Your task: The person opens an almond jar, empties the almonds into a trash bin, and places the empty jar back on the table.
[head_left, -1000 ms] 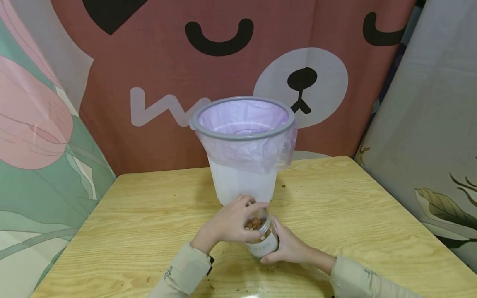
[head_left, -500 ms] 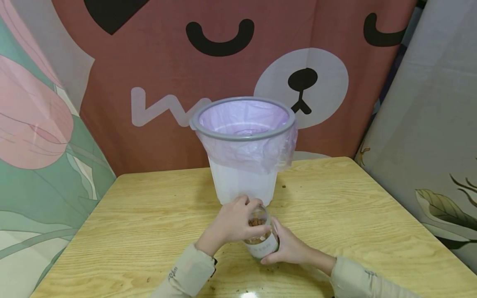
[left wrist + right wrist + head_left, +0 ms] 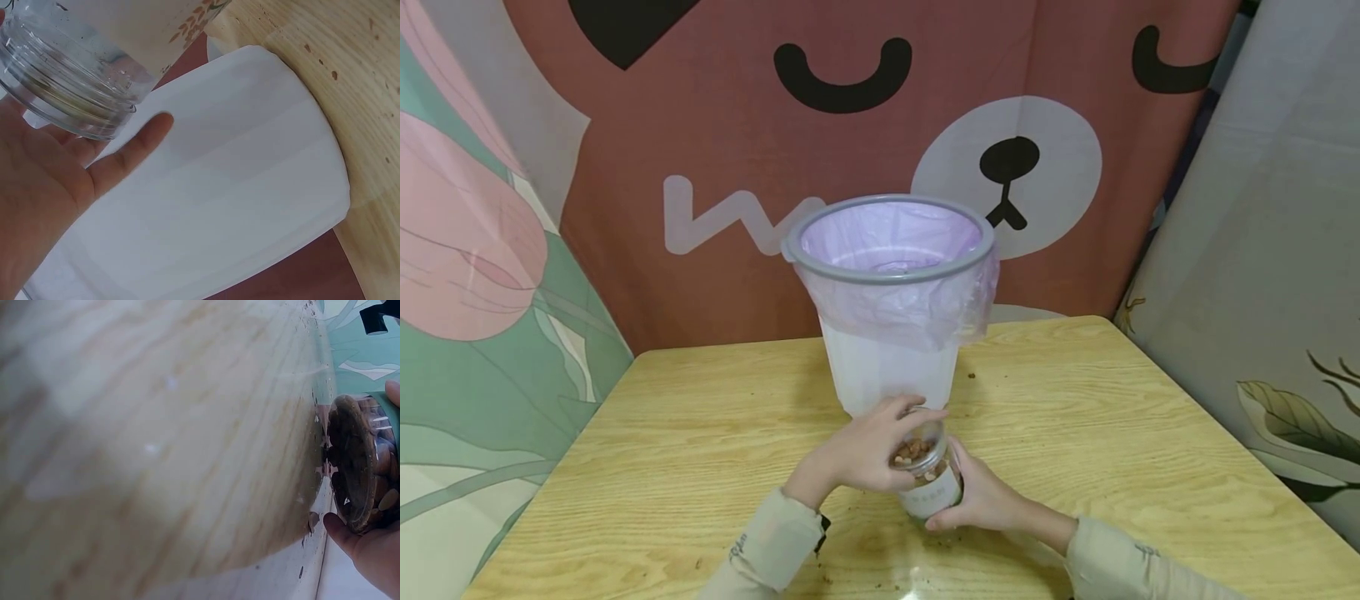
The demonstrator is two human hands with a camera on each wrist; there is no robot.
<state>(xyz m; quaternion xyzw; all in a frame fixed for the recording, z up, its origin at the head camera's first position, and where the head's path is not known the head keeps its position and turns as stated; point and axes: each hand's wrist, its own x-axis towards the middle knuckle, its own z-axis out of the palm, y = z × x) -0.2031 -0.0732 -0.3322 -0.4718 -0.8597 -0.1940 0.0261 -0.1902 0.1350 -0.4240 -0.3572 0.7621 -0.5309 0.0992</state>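
Observation:
A clear jar point(image 3: 931, 496) with brown nuts and a pale label stands tilted above the table in front of the bin. My right hand point(image 3: 987, 496) grips its lower side; in the right wrist view, nuts show through the jar base point(image 3: 359, 465), beside the right hand point(image 3: 378, 553). My left hand point(image 3: 861, 450) reaches round the jar's transparent top point(image 3: 928, 433), thumb on the near side and forefinger across the far side. In the left wrist view one finger of the left hand point(image 3: 47, 162) stretches away from the clear rim. Whether a clear lid covers the mouth is hard to tell.
Just behind the hands stands a white bin point(image 3: 891, 367) with a grey ring and a pinkish-purple liner point(image 3: 898, 308). Small brown crumbs point(image 3: 972, 375) lie scattered on the wooden table point(image 3: 700, 467). Printed cloths point(image 3: 722, 275) hang at the back and both sides.
My left hand turned over the jar's top, its fingers drawing in, then swung back with the forefinger and thumb spread wider. The right hand and jar body stay nearly still.

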